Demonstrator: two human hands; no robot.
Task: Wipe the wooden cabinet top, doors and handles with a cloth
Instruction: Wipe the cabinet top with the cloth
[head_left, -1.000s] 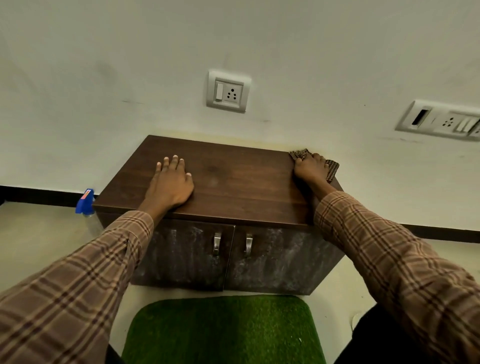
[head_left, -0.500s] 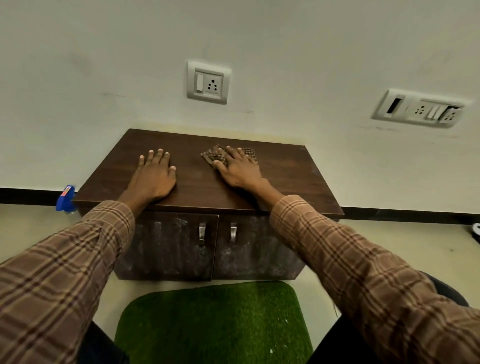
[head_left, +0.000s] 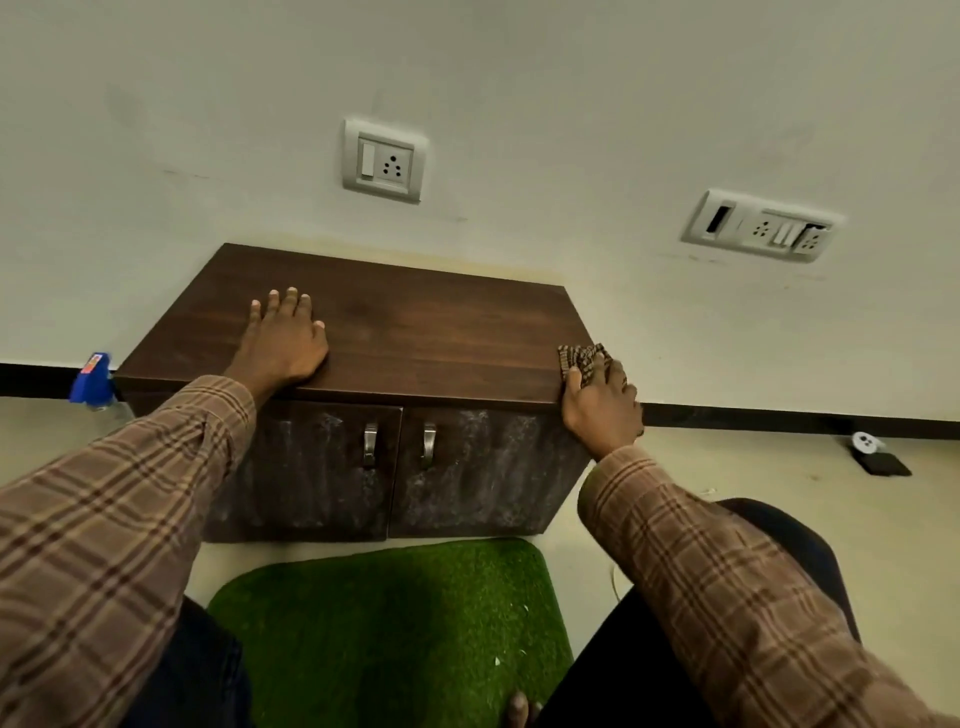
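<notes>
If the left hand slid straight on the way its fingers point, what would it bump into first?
Probably the wall. The left hand lies flat on the cabinet top, fingers aimed at its back edge, with only bare wood ahead.

A home room: wall sockets (head_left: 384, 160); low cabinet (head_left: 415, 332); grass-green mat (head_left: 395, 623).

A cabinet top (head_left: 415, 338) of dark, smooth wood grain with a faint sheen. Its doors (head_left: 483, 467) look dull and chalky, streaked grey. Two handles (head_left: 370, 444) of brushed metal. A woven checked cloth (head_left: 579, 358). Shaggy green artificial-grass mat (head_left: 395, 623). Matt painted wall (head_left: 519, 78).
</notes>
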